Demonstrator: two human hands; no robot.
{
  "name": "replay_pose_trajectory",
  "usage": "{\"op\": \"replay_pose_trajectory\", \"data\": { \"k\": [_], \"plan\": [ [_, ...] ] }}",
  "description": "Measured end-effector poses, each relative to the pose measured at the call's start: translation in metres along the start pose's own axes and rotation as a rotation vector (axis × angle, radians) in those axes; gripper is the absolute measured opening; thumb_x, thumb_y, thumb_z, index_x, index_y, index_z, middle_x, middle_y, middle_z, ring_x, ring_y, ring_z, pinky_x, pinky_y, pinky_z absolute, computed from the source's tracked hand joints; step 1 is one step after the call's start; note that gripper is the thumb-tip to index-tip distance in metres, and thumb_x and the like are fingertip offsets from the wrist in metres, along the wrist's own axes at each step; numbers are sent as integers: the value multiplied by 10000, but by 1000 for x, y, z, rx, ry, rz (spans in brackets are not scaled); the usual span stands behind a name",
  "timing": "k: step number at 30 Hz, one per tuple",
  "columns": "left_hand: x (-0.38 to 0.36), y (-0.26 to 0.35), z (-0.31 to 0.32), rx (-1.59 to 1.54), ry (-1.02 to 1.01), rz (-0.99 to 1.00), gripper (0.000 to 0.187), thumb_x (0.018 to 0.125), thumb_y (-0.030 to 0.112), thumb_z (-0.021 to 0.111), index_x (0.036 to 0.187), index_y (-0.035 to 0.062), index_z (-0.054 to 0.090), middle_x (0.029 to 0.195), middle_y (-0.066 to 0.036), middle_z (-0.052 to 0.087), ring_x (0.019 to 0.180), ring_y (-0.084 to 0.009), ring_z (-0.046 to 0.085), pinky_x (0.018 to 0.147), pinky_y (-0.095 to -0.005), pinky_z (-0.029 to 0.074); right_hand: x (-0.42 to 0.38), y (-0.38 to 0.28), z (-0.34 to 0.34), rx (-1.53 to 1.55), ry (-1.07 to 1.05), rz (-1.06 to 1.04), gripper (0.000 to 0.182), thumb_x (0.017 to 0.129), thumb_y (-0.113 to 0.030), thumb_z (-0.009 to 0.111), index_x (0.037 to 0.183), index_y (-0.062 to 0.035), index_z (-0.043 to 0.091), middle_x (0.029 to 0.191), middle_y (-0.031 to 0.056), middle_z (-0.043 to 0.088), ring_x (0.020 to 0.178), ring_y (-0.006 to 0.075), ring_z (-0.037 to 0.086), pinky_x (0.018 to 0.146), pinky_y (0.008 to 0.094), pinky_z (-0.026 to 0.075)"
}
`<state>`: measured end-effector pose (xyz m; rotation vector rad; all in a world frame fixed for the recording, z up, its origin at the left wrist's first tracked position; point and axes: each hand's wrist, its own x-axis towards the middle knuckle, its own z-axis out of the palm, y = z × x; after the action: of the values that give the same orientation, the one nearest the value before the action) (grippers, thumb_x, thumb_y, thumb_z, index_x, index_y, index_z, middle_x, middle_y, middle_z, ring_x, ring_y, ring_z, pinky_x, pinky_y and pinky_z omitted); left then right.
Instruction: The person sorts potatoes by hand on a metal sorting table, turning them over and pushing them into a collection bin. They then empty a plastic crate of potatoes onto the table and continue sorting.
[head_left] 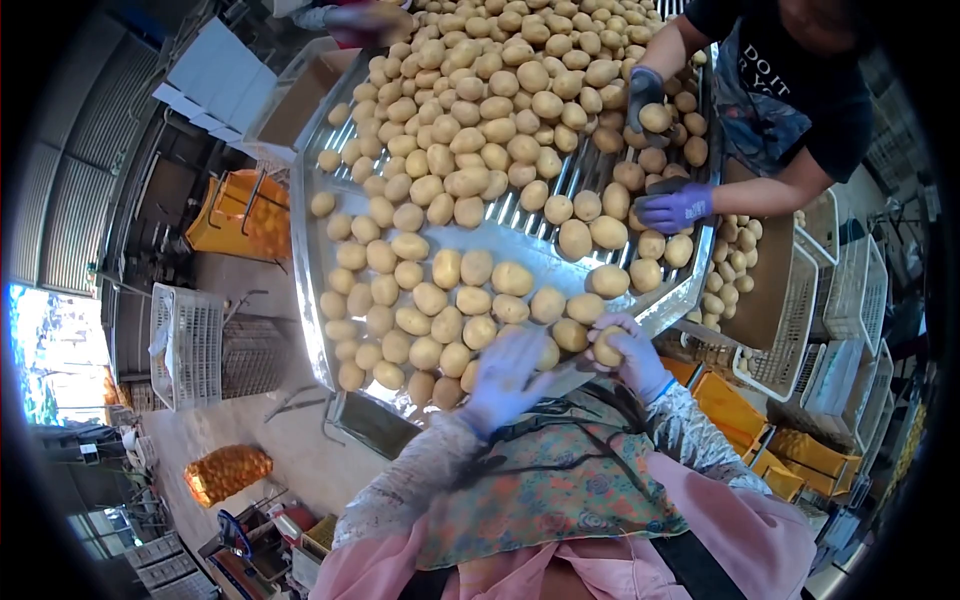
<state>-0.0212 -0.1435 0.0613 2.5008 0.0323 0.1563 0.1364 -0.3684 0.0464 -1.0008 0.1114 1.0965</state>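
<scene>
Many potatoes [430,297] lie over the metal sorting table [480,243] in front of me. My left hand [503,378], in a pale lavender glove, rests fingers apart at the near edge of the potatoes, with its fingertips over a few of them. In the same kind of glove, my right hand [633,362] is closed around a single potato [607,347] by the table's near right rim. Other loose potatoes sit just beyond both hands.
At the right, a co-worker's gloved hands [675,205] handle potatoes. White plastic crates [785,335] and a box of potatoes [735,265] stand on that side. Leftward are a stacked crate [187,345], an orange sack holder [225,215] and a filled net sack [228,474].
</scene>
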Motion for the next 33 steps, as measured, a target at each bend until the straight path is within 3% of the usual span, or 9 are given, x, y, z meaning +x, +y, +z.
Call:
{"op": "replay_pose_trajectory", "data": {
  "k": [2, 9, 14, 16, 20, 26, 28, 31, 33],
  "plan": [
    [-48, -53, -2, 314, -17, 47, 683, 933, 407, 656, 1496, 74, 459, 1475, -200, 502, 1381, -423, 445, 1172, -580, 284, -5, -14, -2, -86, 169, -23, 238, 926, -117, 655, 1156, -68, 620, 1033, 87, 698, 793, 196, 703, 726, 298, 593],
    [-28, -121, -6, 348, 271, -319, 772, 898, 501, 635, 1477, 20, 460, 1509, -203, 461, 1367, -511, 408, 1167, -645, 250, 35, -47, -8, -1404, 274, -838, 297, 831, -190, 745, 1121, -148, 693, 1179, 109, 659, 1059, 345, 647, 914, 421, 532],
    [4, -55, 38, 474, 249, -210, 794, 910, 499, 638, 1494, -2, 441, 1542, -206, 434, 1405, -492, 378, 1176, -627, 236, 87, -73, 11, -1815, 22, -937, 403, 779, -240, 766, 1160, -139, 681, 1222, 96, 648, 1126, 318, 612, 968, 457, 485],
    [-16, -46, 30, 335, 150, -149, 780, 916, 495, 638, 1497, 10, 448, 1552, -207, 425, 1419, -483, 368, 1178, -623, 230, 113, -94, 24, -1981, 389, -946, 461, 755, -236, 771, 1197, -158, 664, 1234, 89, 637, 1108, 312, 610, 935, 459, 489],
    [-52, -53, 9, 378, 55, -192, 762, 905, 471, 670, 1499, 41, 463, 1550, -245, 410, 1435, -482, 354, 1177, -615, 235, 191, -117, 45, -1957, -8, -997, 457, 768, -220, 730, 1211, -163, 629, 1293, 137, 585, 1053, 338, 624, 895, 457, 495],
    [-30, -37, 14, 299, 212, -207, 664, 919, 425, 665, 1459, 70, 511, 1512, -250, 440, 1411, -455, 393, 1160, -603, 272, 265, -67, 88, -2051, 347, -573, 423, 740, -281, 773, 1153, -278, 678, 1091, 139, 581, 979, 332, 662, 823, 466, 537],
    [-34, -37, 12, 260, 210, -158, 633, 920, 412, 664, 1440, 78, 527, 1491, -245, 457, 1398, -453, 409, 1153, -604, 282, 236, -74, 101, -1993, 85, -542, 419, 724, -301, 793, 1124, -258, 678, 1082, 133, 575, 959, 353, 659, 843, 463, 540],
    [-37, -46, -13, 160, 102, -164, 578, 926, 365, 660, 1420, 89, 544, 1478, -188, 492, 1387, -444, 417, 1163, -600, 266, 202, -65, 90, -1390, -19, -882, 413, 736, -313, 817, 1074, -172, 628, 1010, 87, 592, 919, 350, 652, 822, 460, 541],
    [-50, -60, -39, 299, 222, -126, 600, 924, 371, 657, 1431, 76, 528, 1477, -200, 486, 1387, -439, 414, 1156, -610, 272, 166, -59, 77, -992, 184, -673, 368, 810, -262, 794, 1094, -118, 609, 980, 77, 630, 896, 258, 665, 748, 386, 547]
  ]
}}
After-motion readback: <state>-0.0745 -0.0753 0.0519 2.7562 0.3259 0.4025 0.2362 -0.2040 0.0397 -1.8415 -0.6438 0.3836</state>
